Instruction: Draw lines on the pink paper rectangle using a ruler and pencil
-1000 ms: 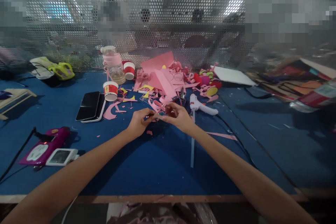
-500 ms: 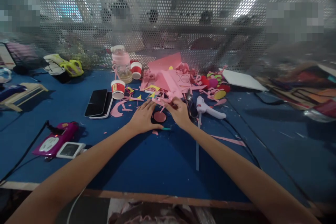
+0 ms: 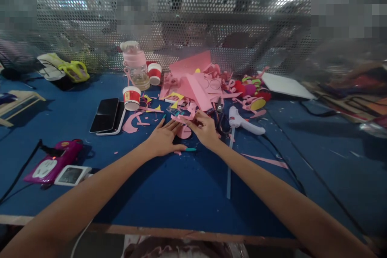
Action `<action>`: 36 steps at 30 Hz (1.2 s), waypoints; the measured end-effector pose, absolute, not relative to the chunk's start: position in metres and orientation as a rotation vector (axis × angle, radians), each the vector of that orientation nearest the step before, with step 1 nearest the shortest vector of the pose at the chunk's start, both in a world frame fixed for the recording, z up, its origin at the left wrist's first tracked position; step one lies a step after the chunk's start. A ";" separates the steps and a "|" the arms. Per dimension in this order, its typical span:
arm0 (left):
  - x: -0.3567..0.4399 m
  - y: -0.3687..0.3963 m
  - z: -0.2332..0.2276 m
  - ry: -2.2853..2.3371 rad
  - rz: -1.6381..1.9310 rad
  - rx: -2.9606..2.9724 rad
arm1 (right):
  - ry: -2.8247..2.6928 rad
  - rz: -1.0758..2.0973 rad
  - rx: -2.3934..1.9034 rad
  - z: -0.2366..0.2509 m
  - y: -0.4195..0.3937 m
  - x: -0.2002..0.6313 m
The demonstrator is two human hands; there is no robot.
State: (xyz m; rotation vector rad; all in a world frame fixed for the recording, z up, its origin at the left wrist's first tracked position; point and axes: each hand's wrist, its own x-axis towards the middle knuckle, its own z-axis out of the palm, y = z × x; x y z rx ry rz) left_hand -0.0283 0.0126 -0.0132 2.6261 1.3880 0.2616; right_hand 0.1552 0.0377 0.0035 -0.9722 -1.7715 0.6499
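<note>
Left hand [image 3: 165, 139] flat on blue worktop [image 3: 169, 193], fingers spread; right hand [image 3: 205, 129] touching pink paper disc [image 3: 184, 132]; glue gun [image 3: 244, 123] near.

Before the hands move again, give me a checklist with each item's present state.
1. Left hand flat on the table, fingers beside the pink paper disc: ok.
2. Right hand pinching a pink paper strip above the disc: ok, though how firm the grip is, cannot tell.
3. Disc fully in view: not ok, the hands partly hide it.
4. Glue gun lying apart from both hands, to the right: ok.
5. Whether the glue gun is hot: cannot tell.
6. Phones and red paper cup away from the hands: ok.
</note>
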 end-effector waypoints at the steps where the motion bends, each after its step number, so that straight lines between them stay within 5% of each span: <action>1: -0.028 0.012 -0.013 1.391 0.263 2.624 | -1.775 0.646 -0.975 0.003 0.038 0.155; 36: -0.030 0.013 -0.017 1.378 0.292 2.650 | -1.796 0.591 -0.858 0.000 0.037 0.155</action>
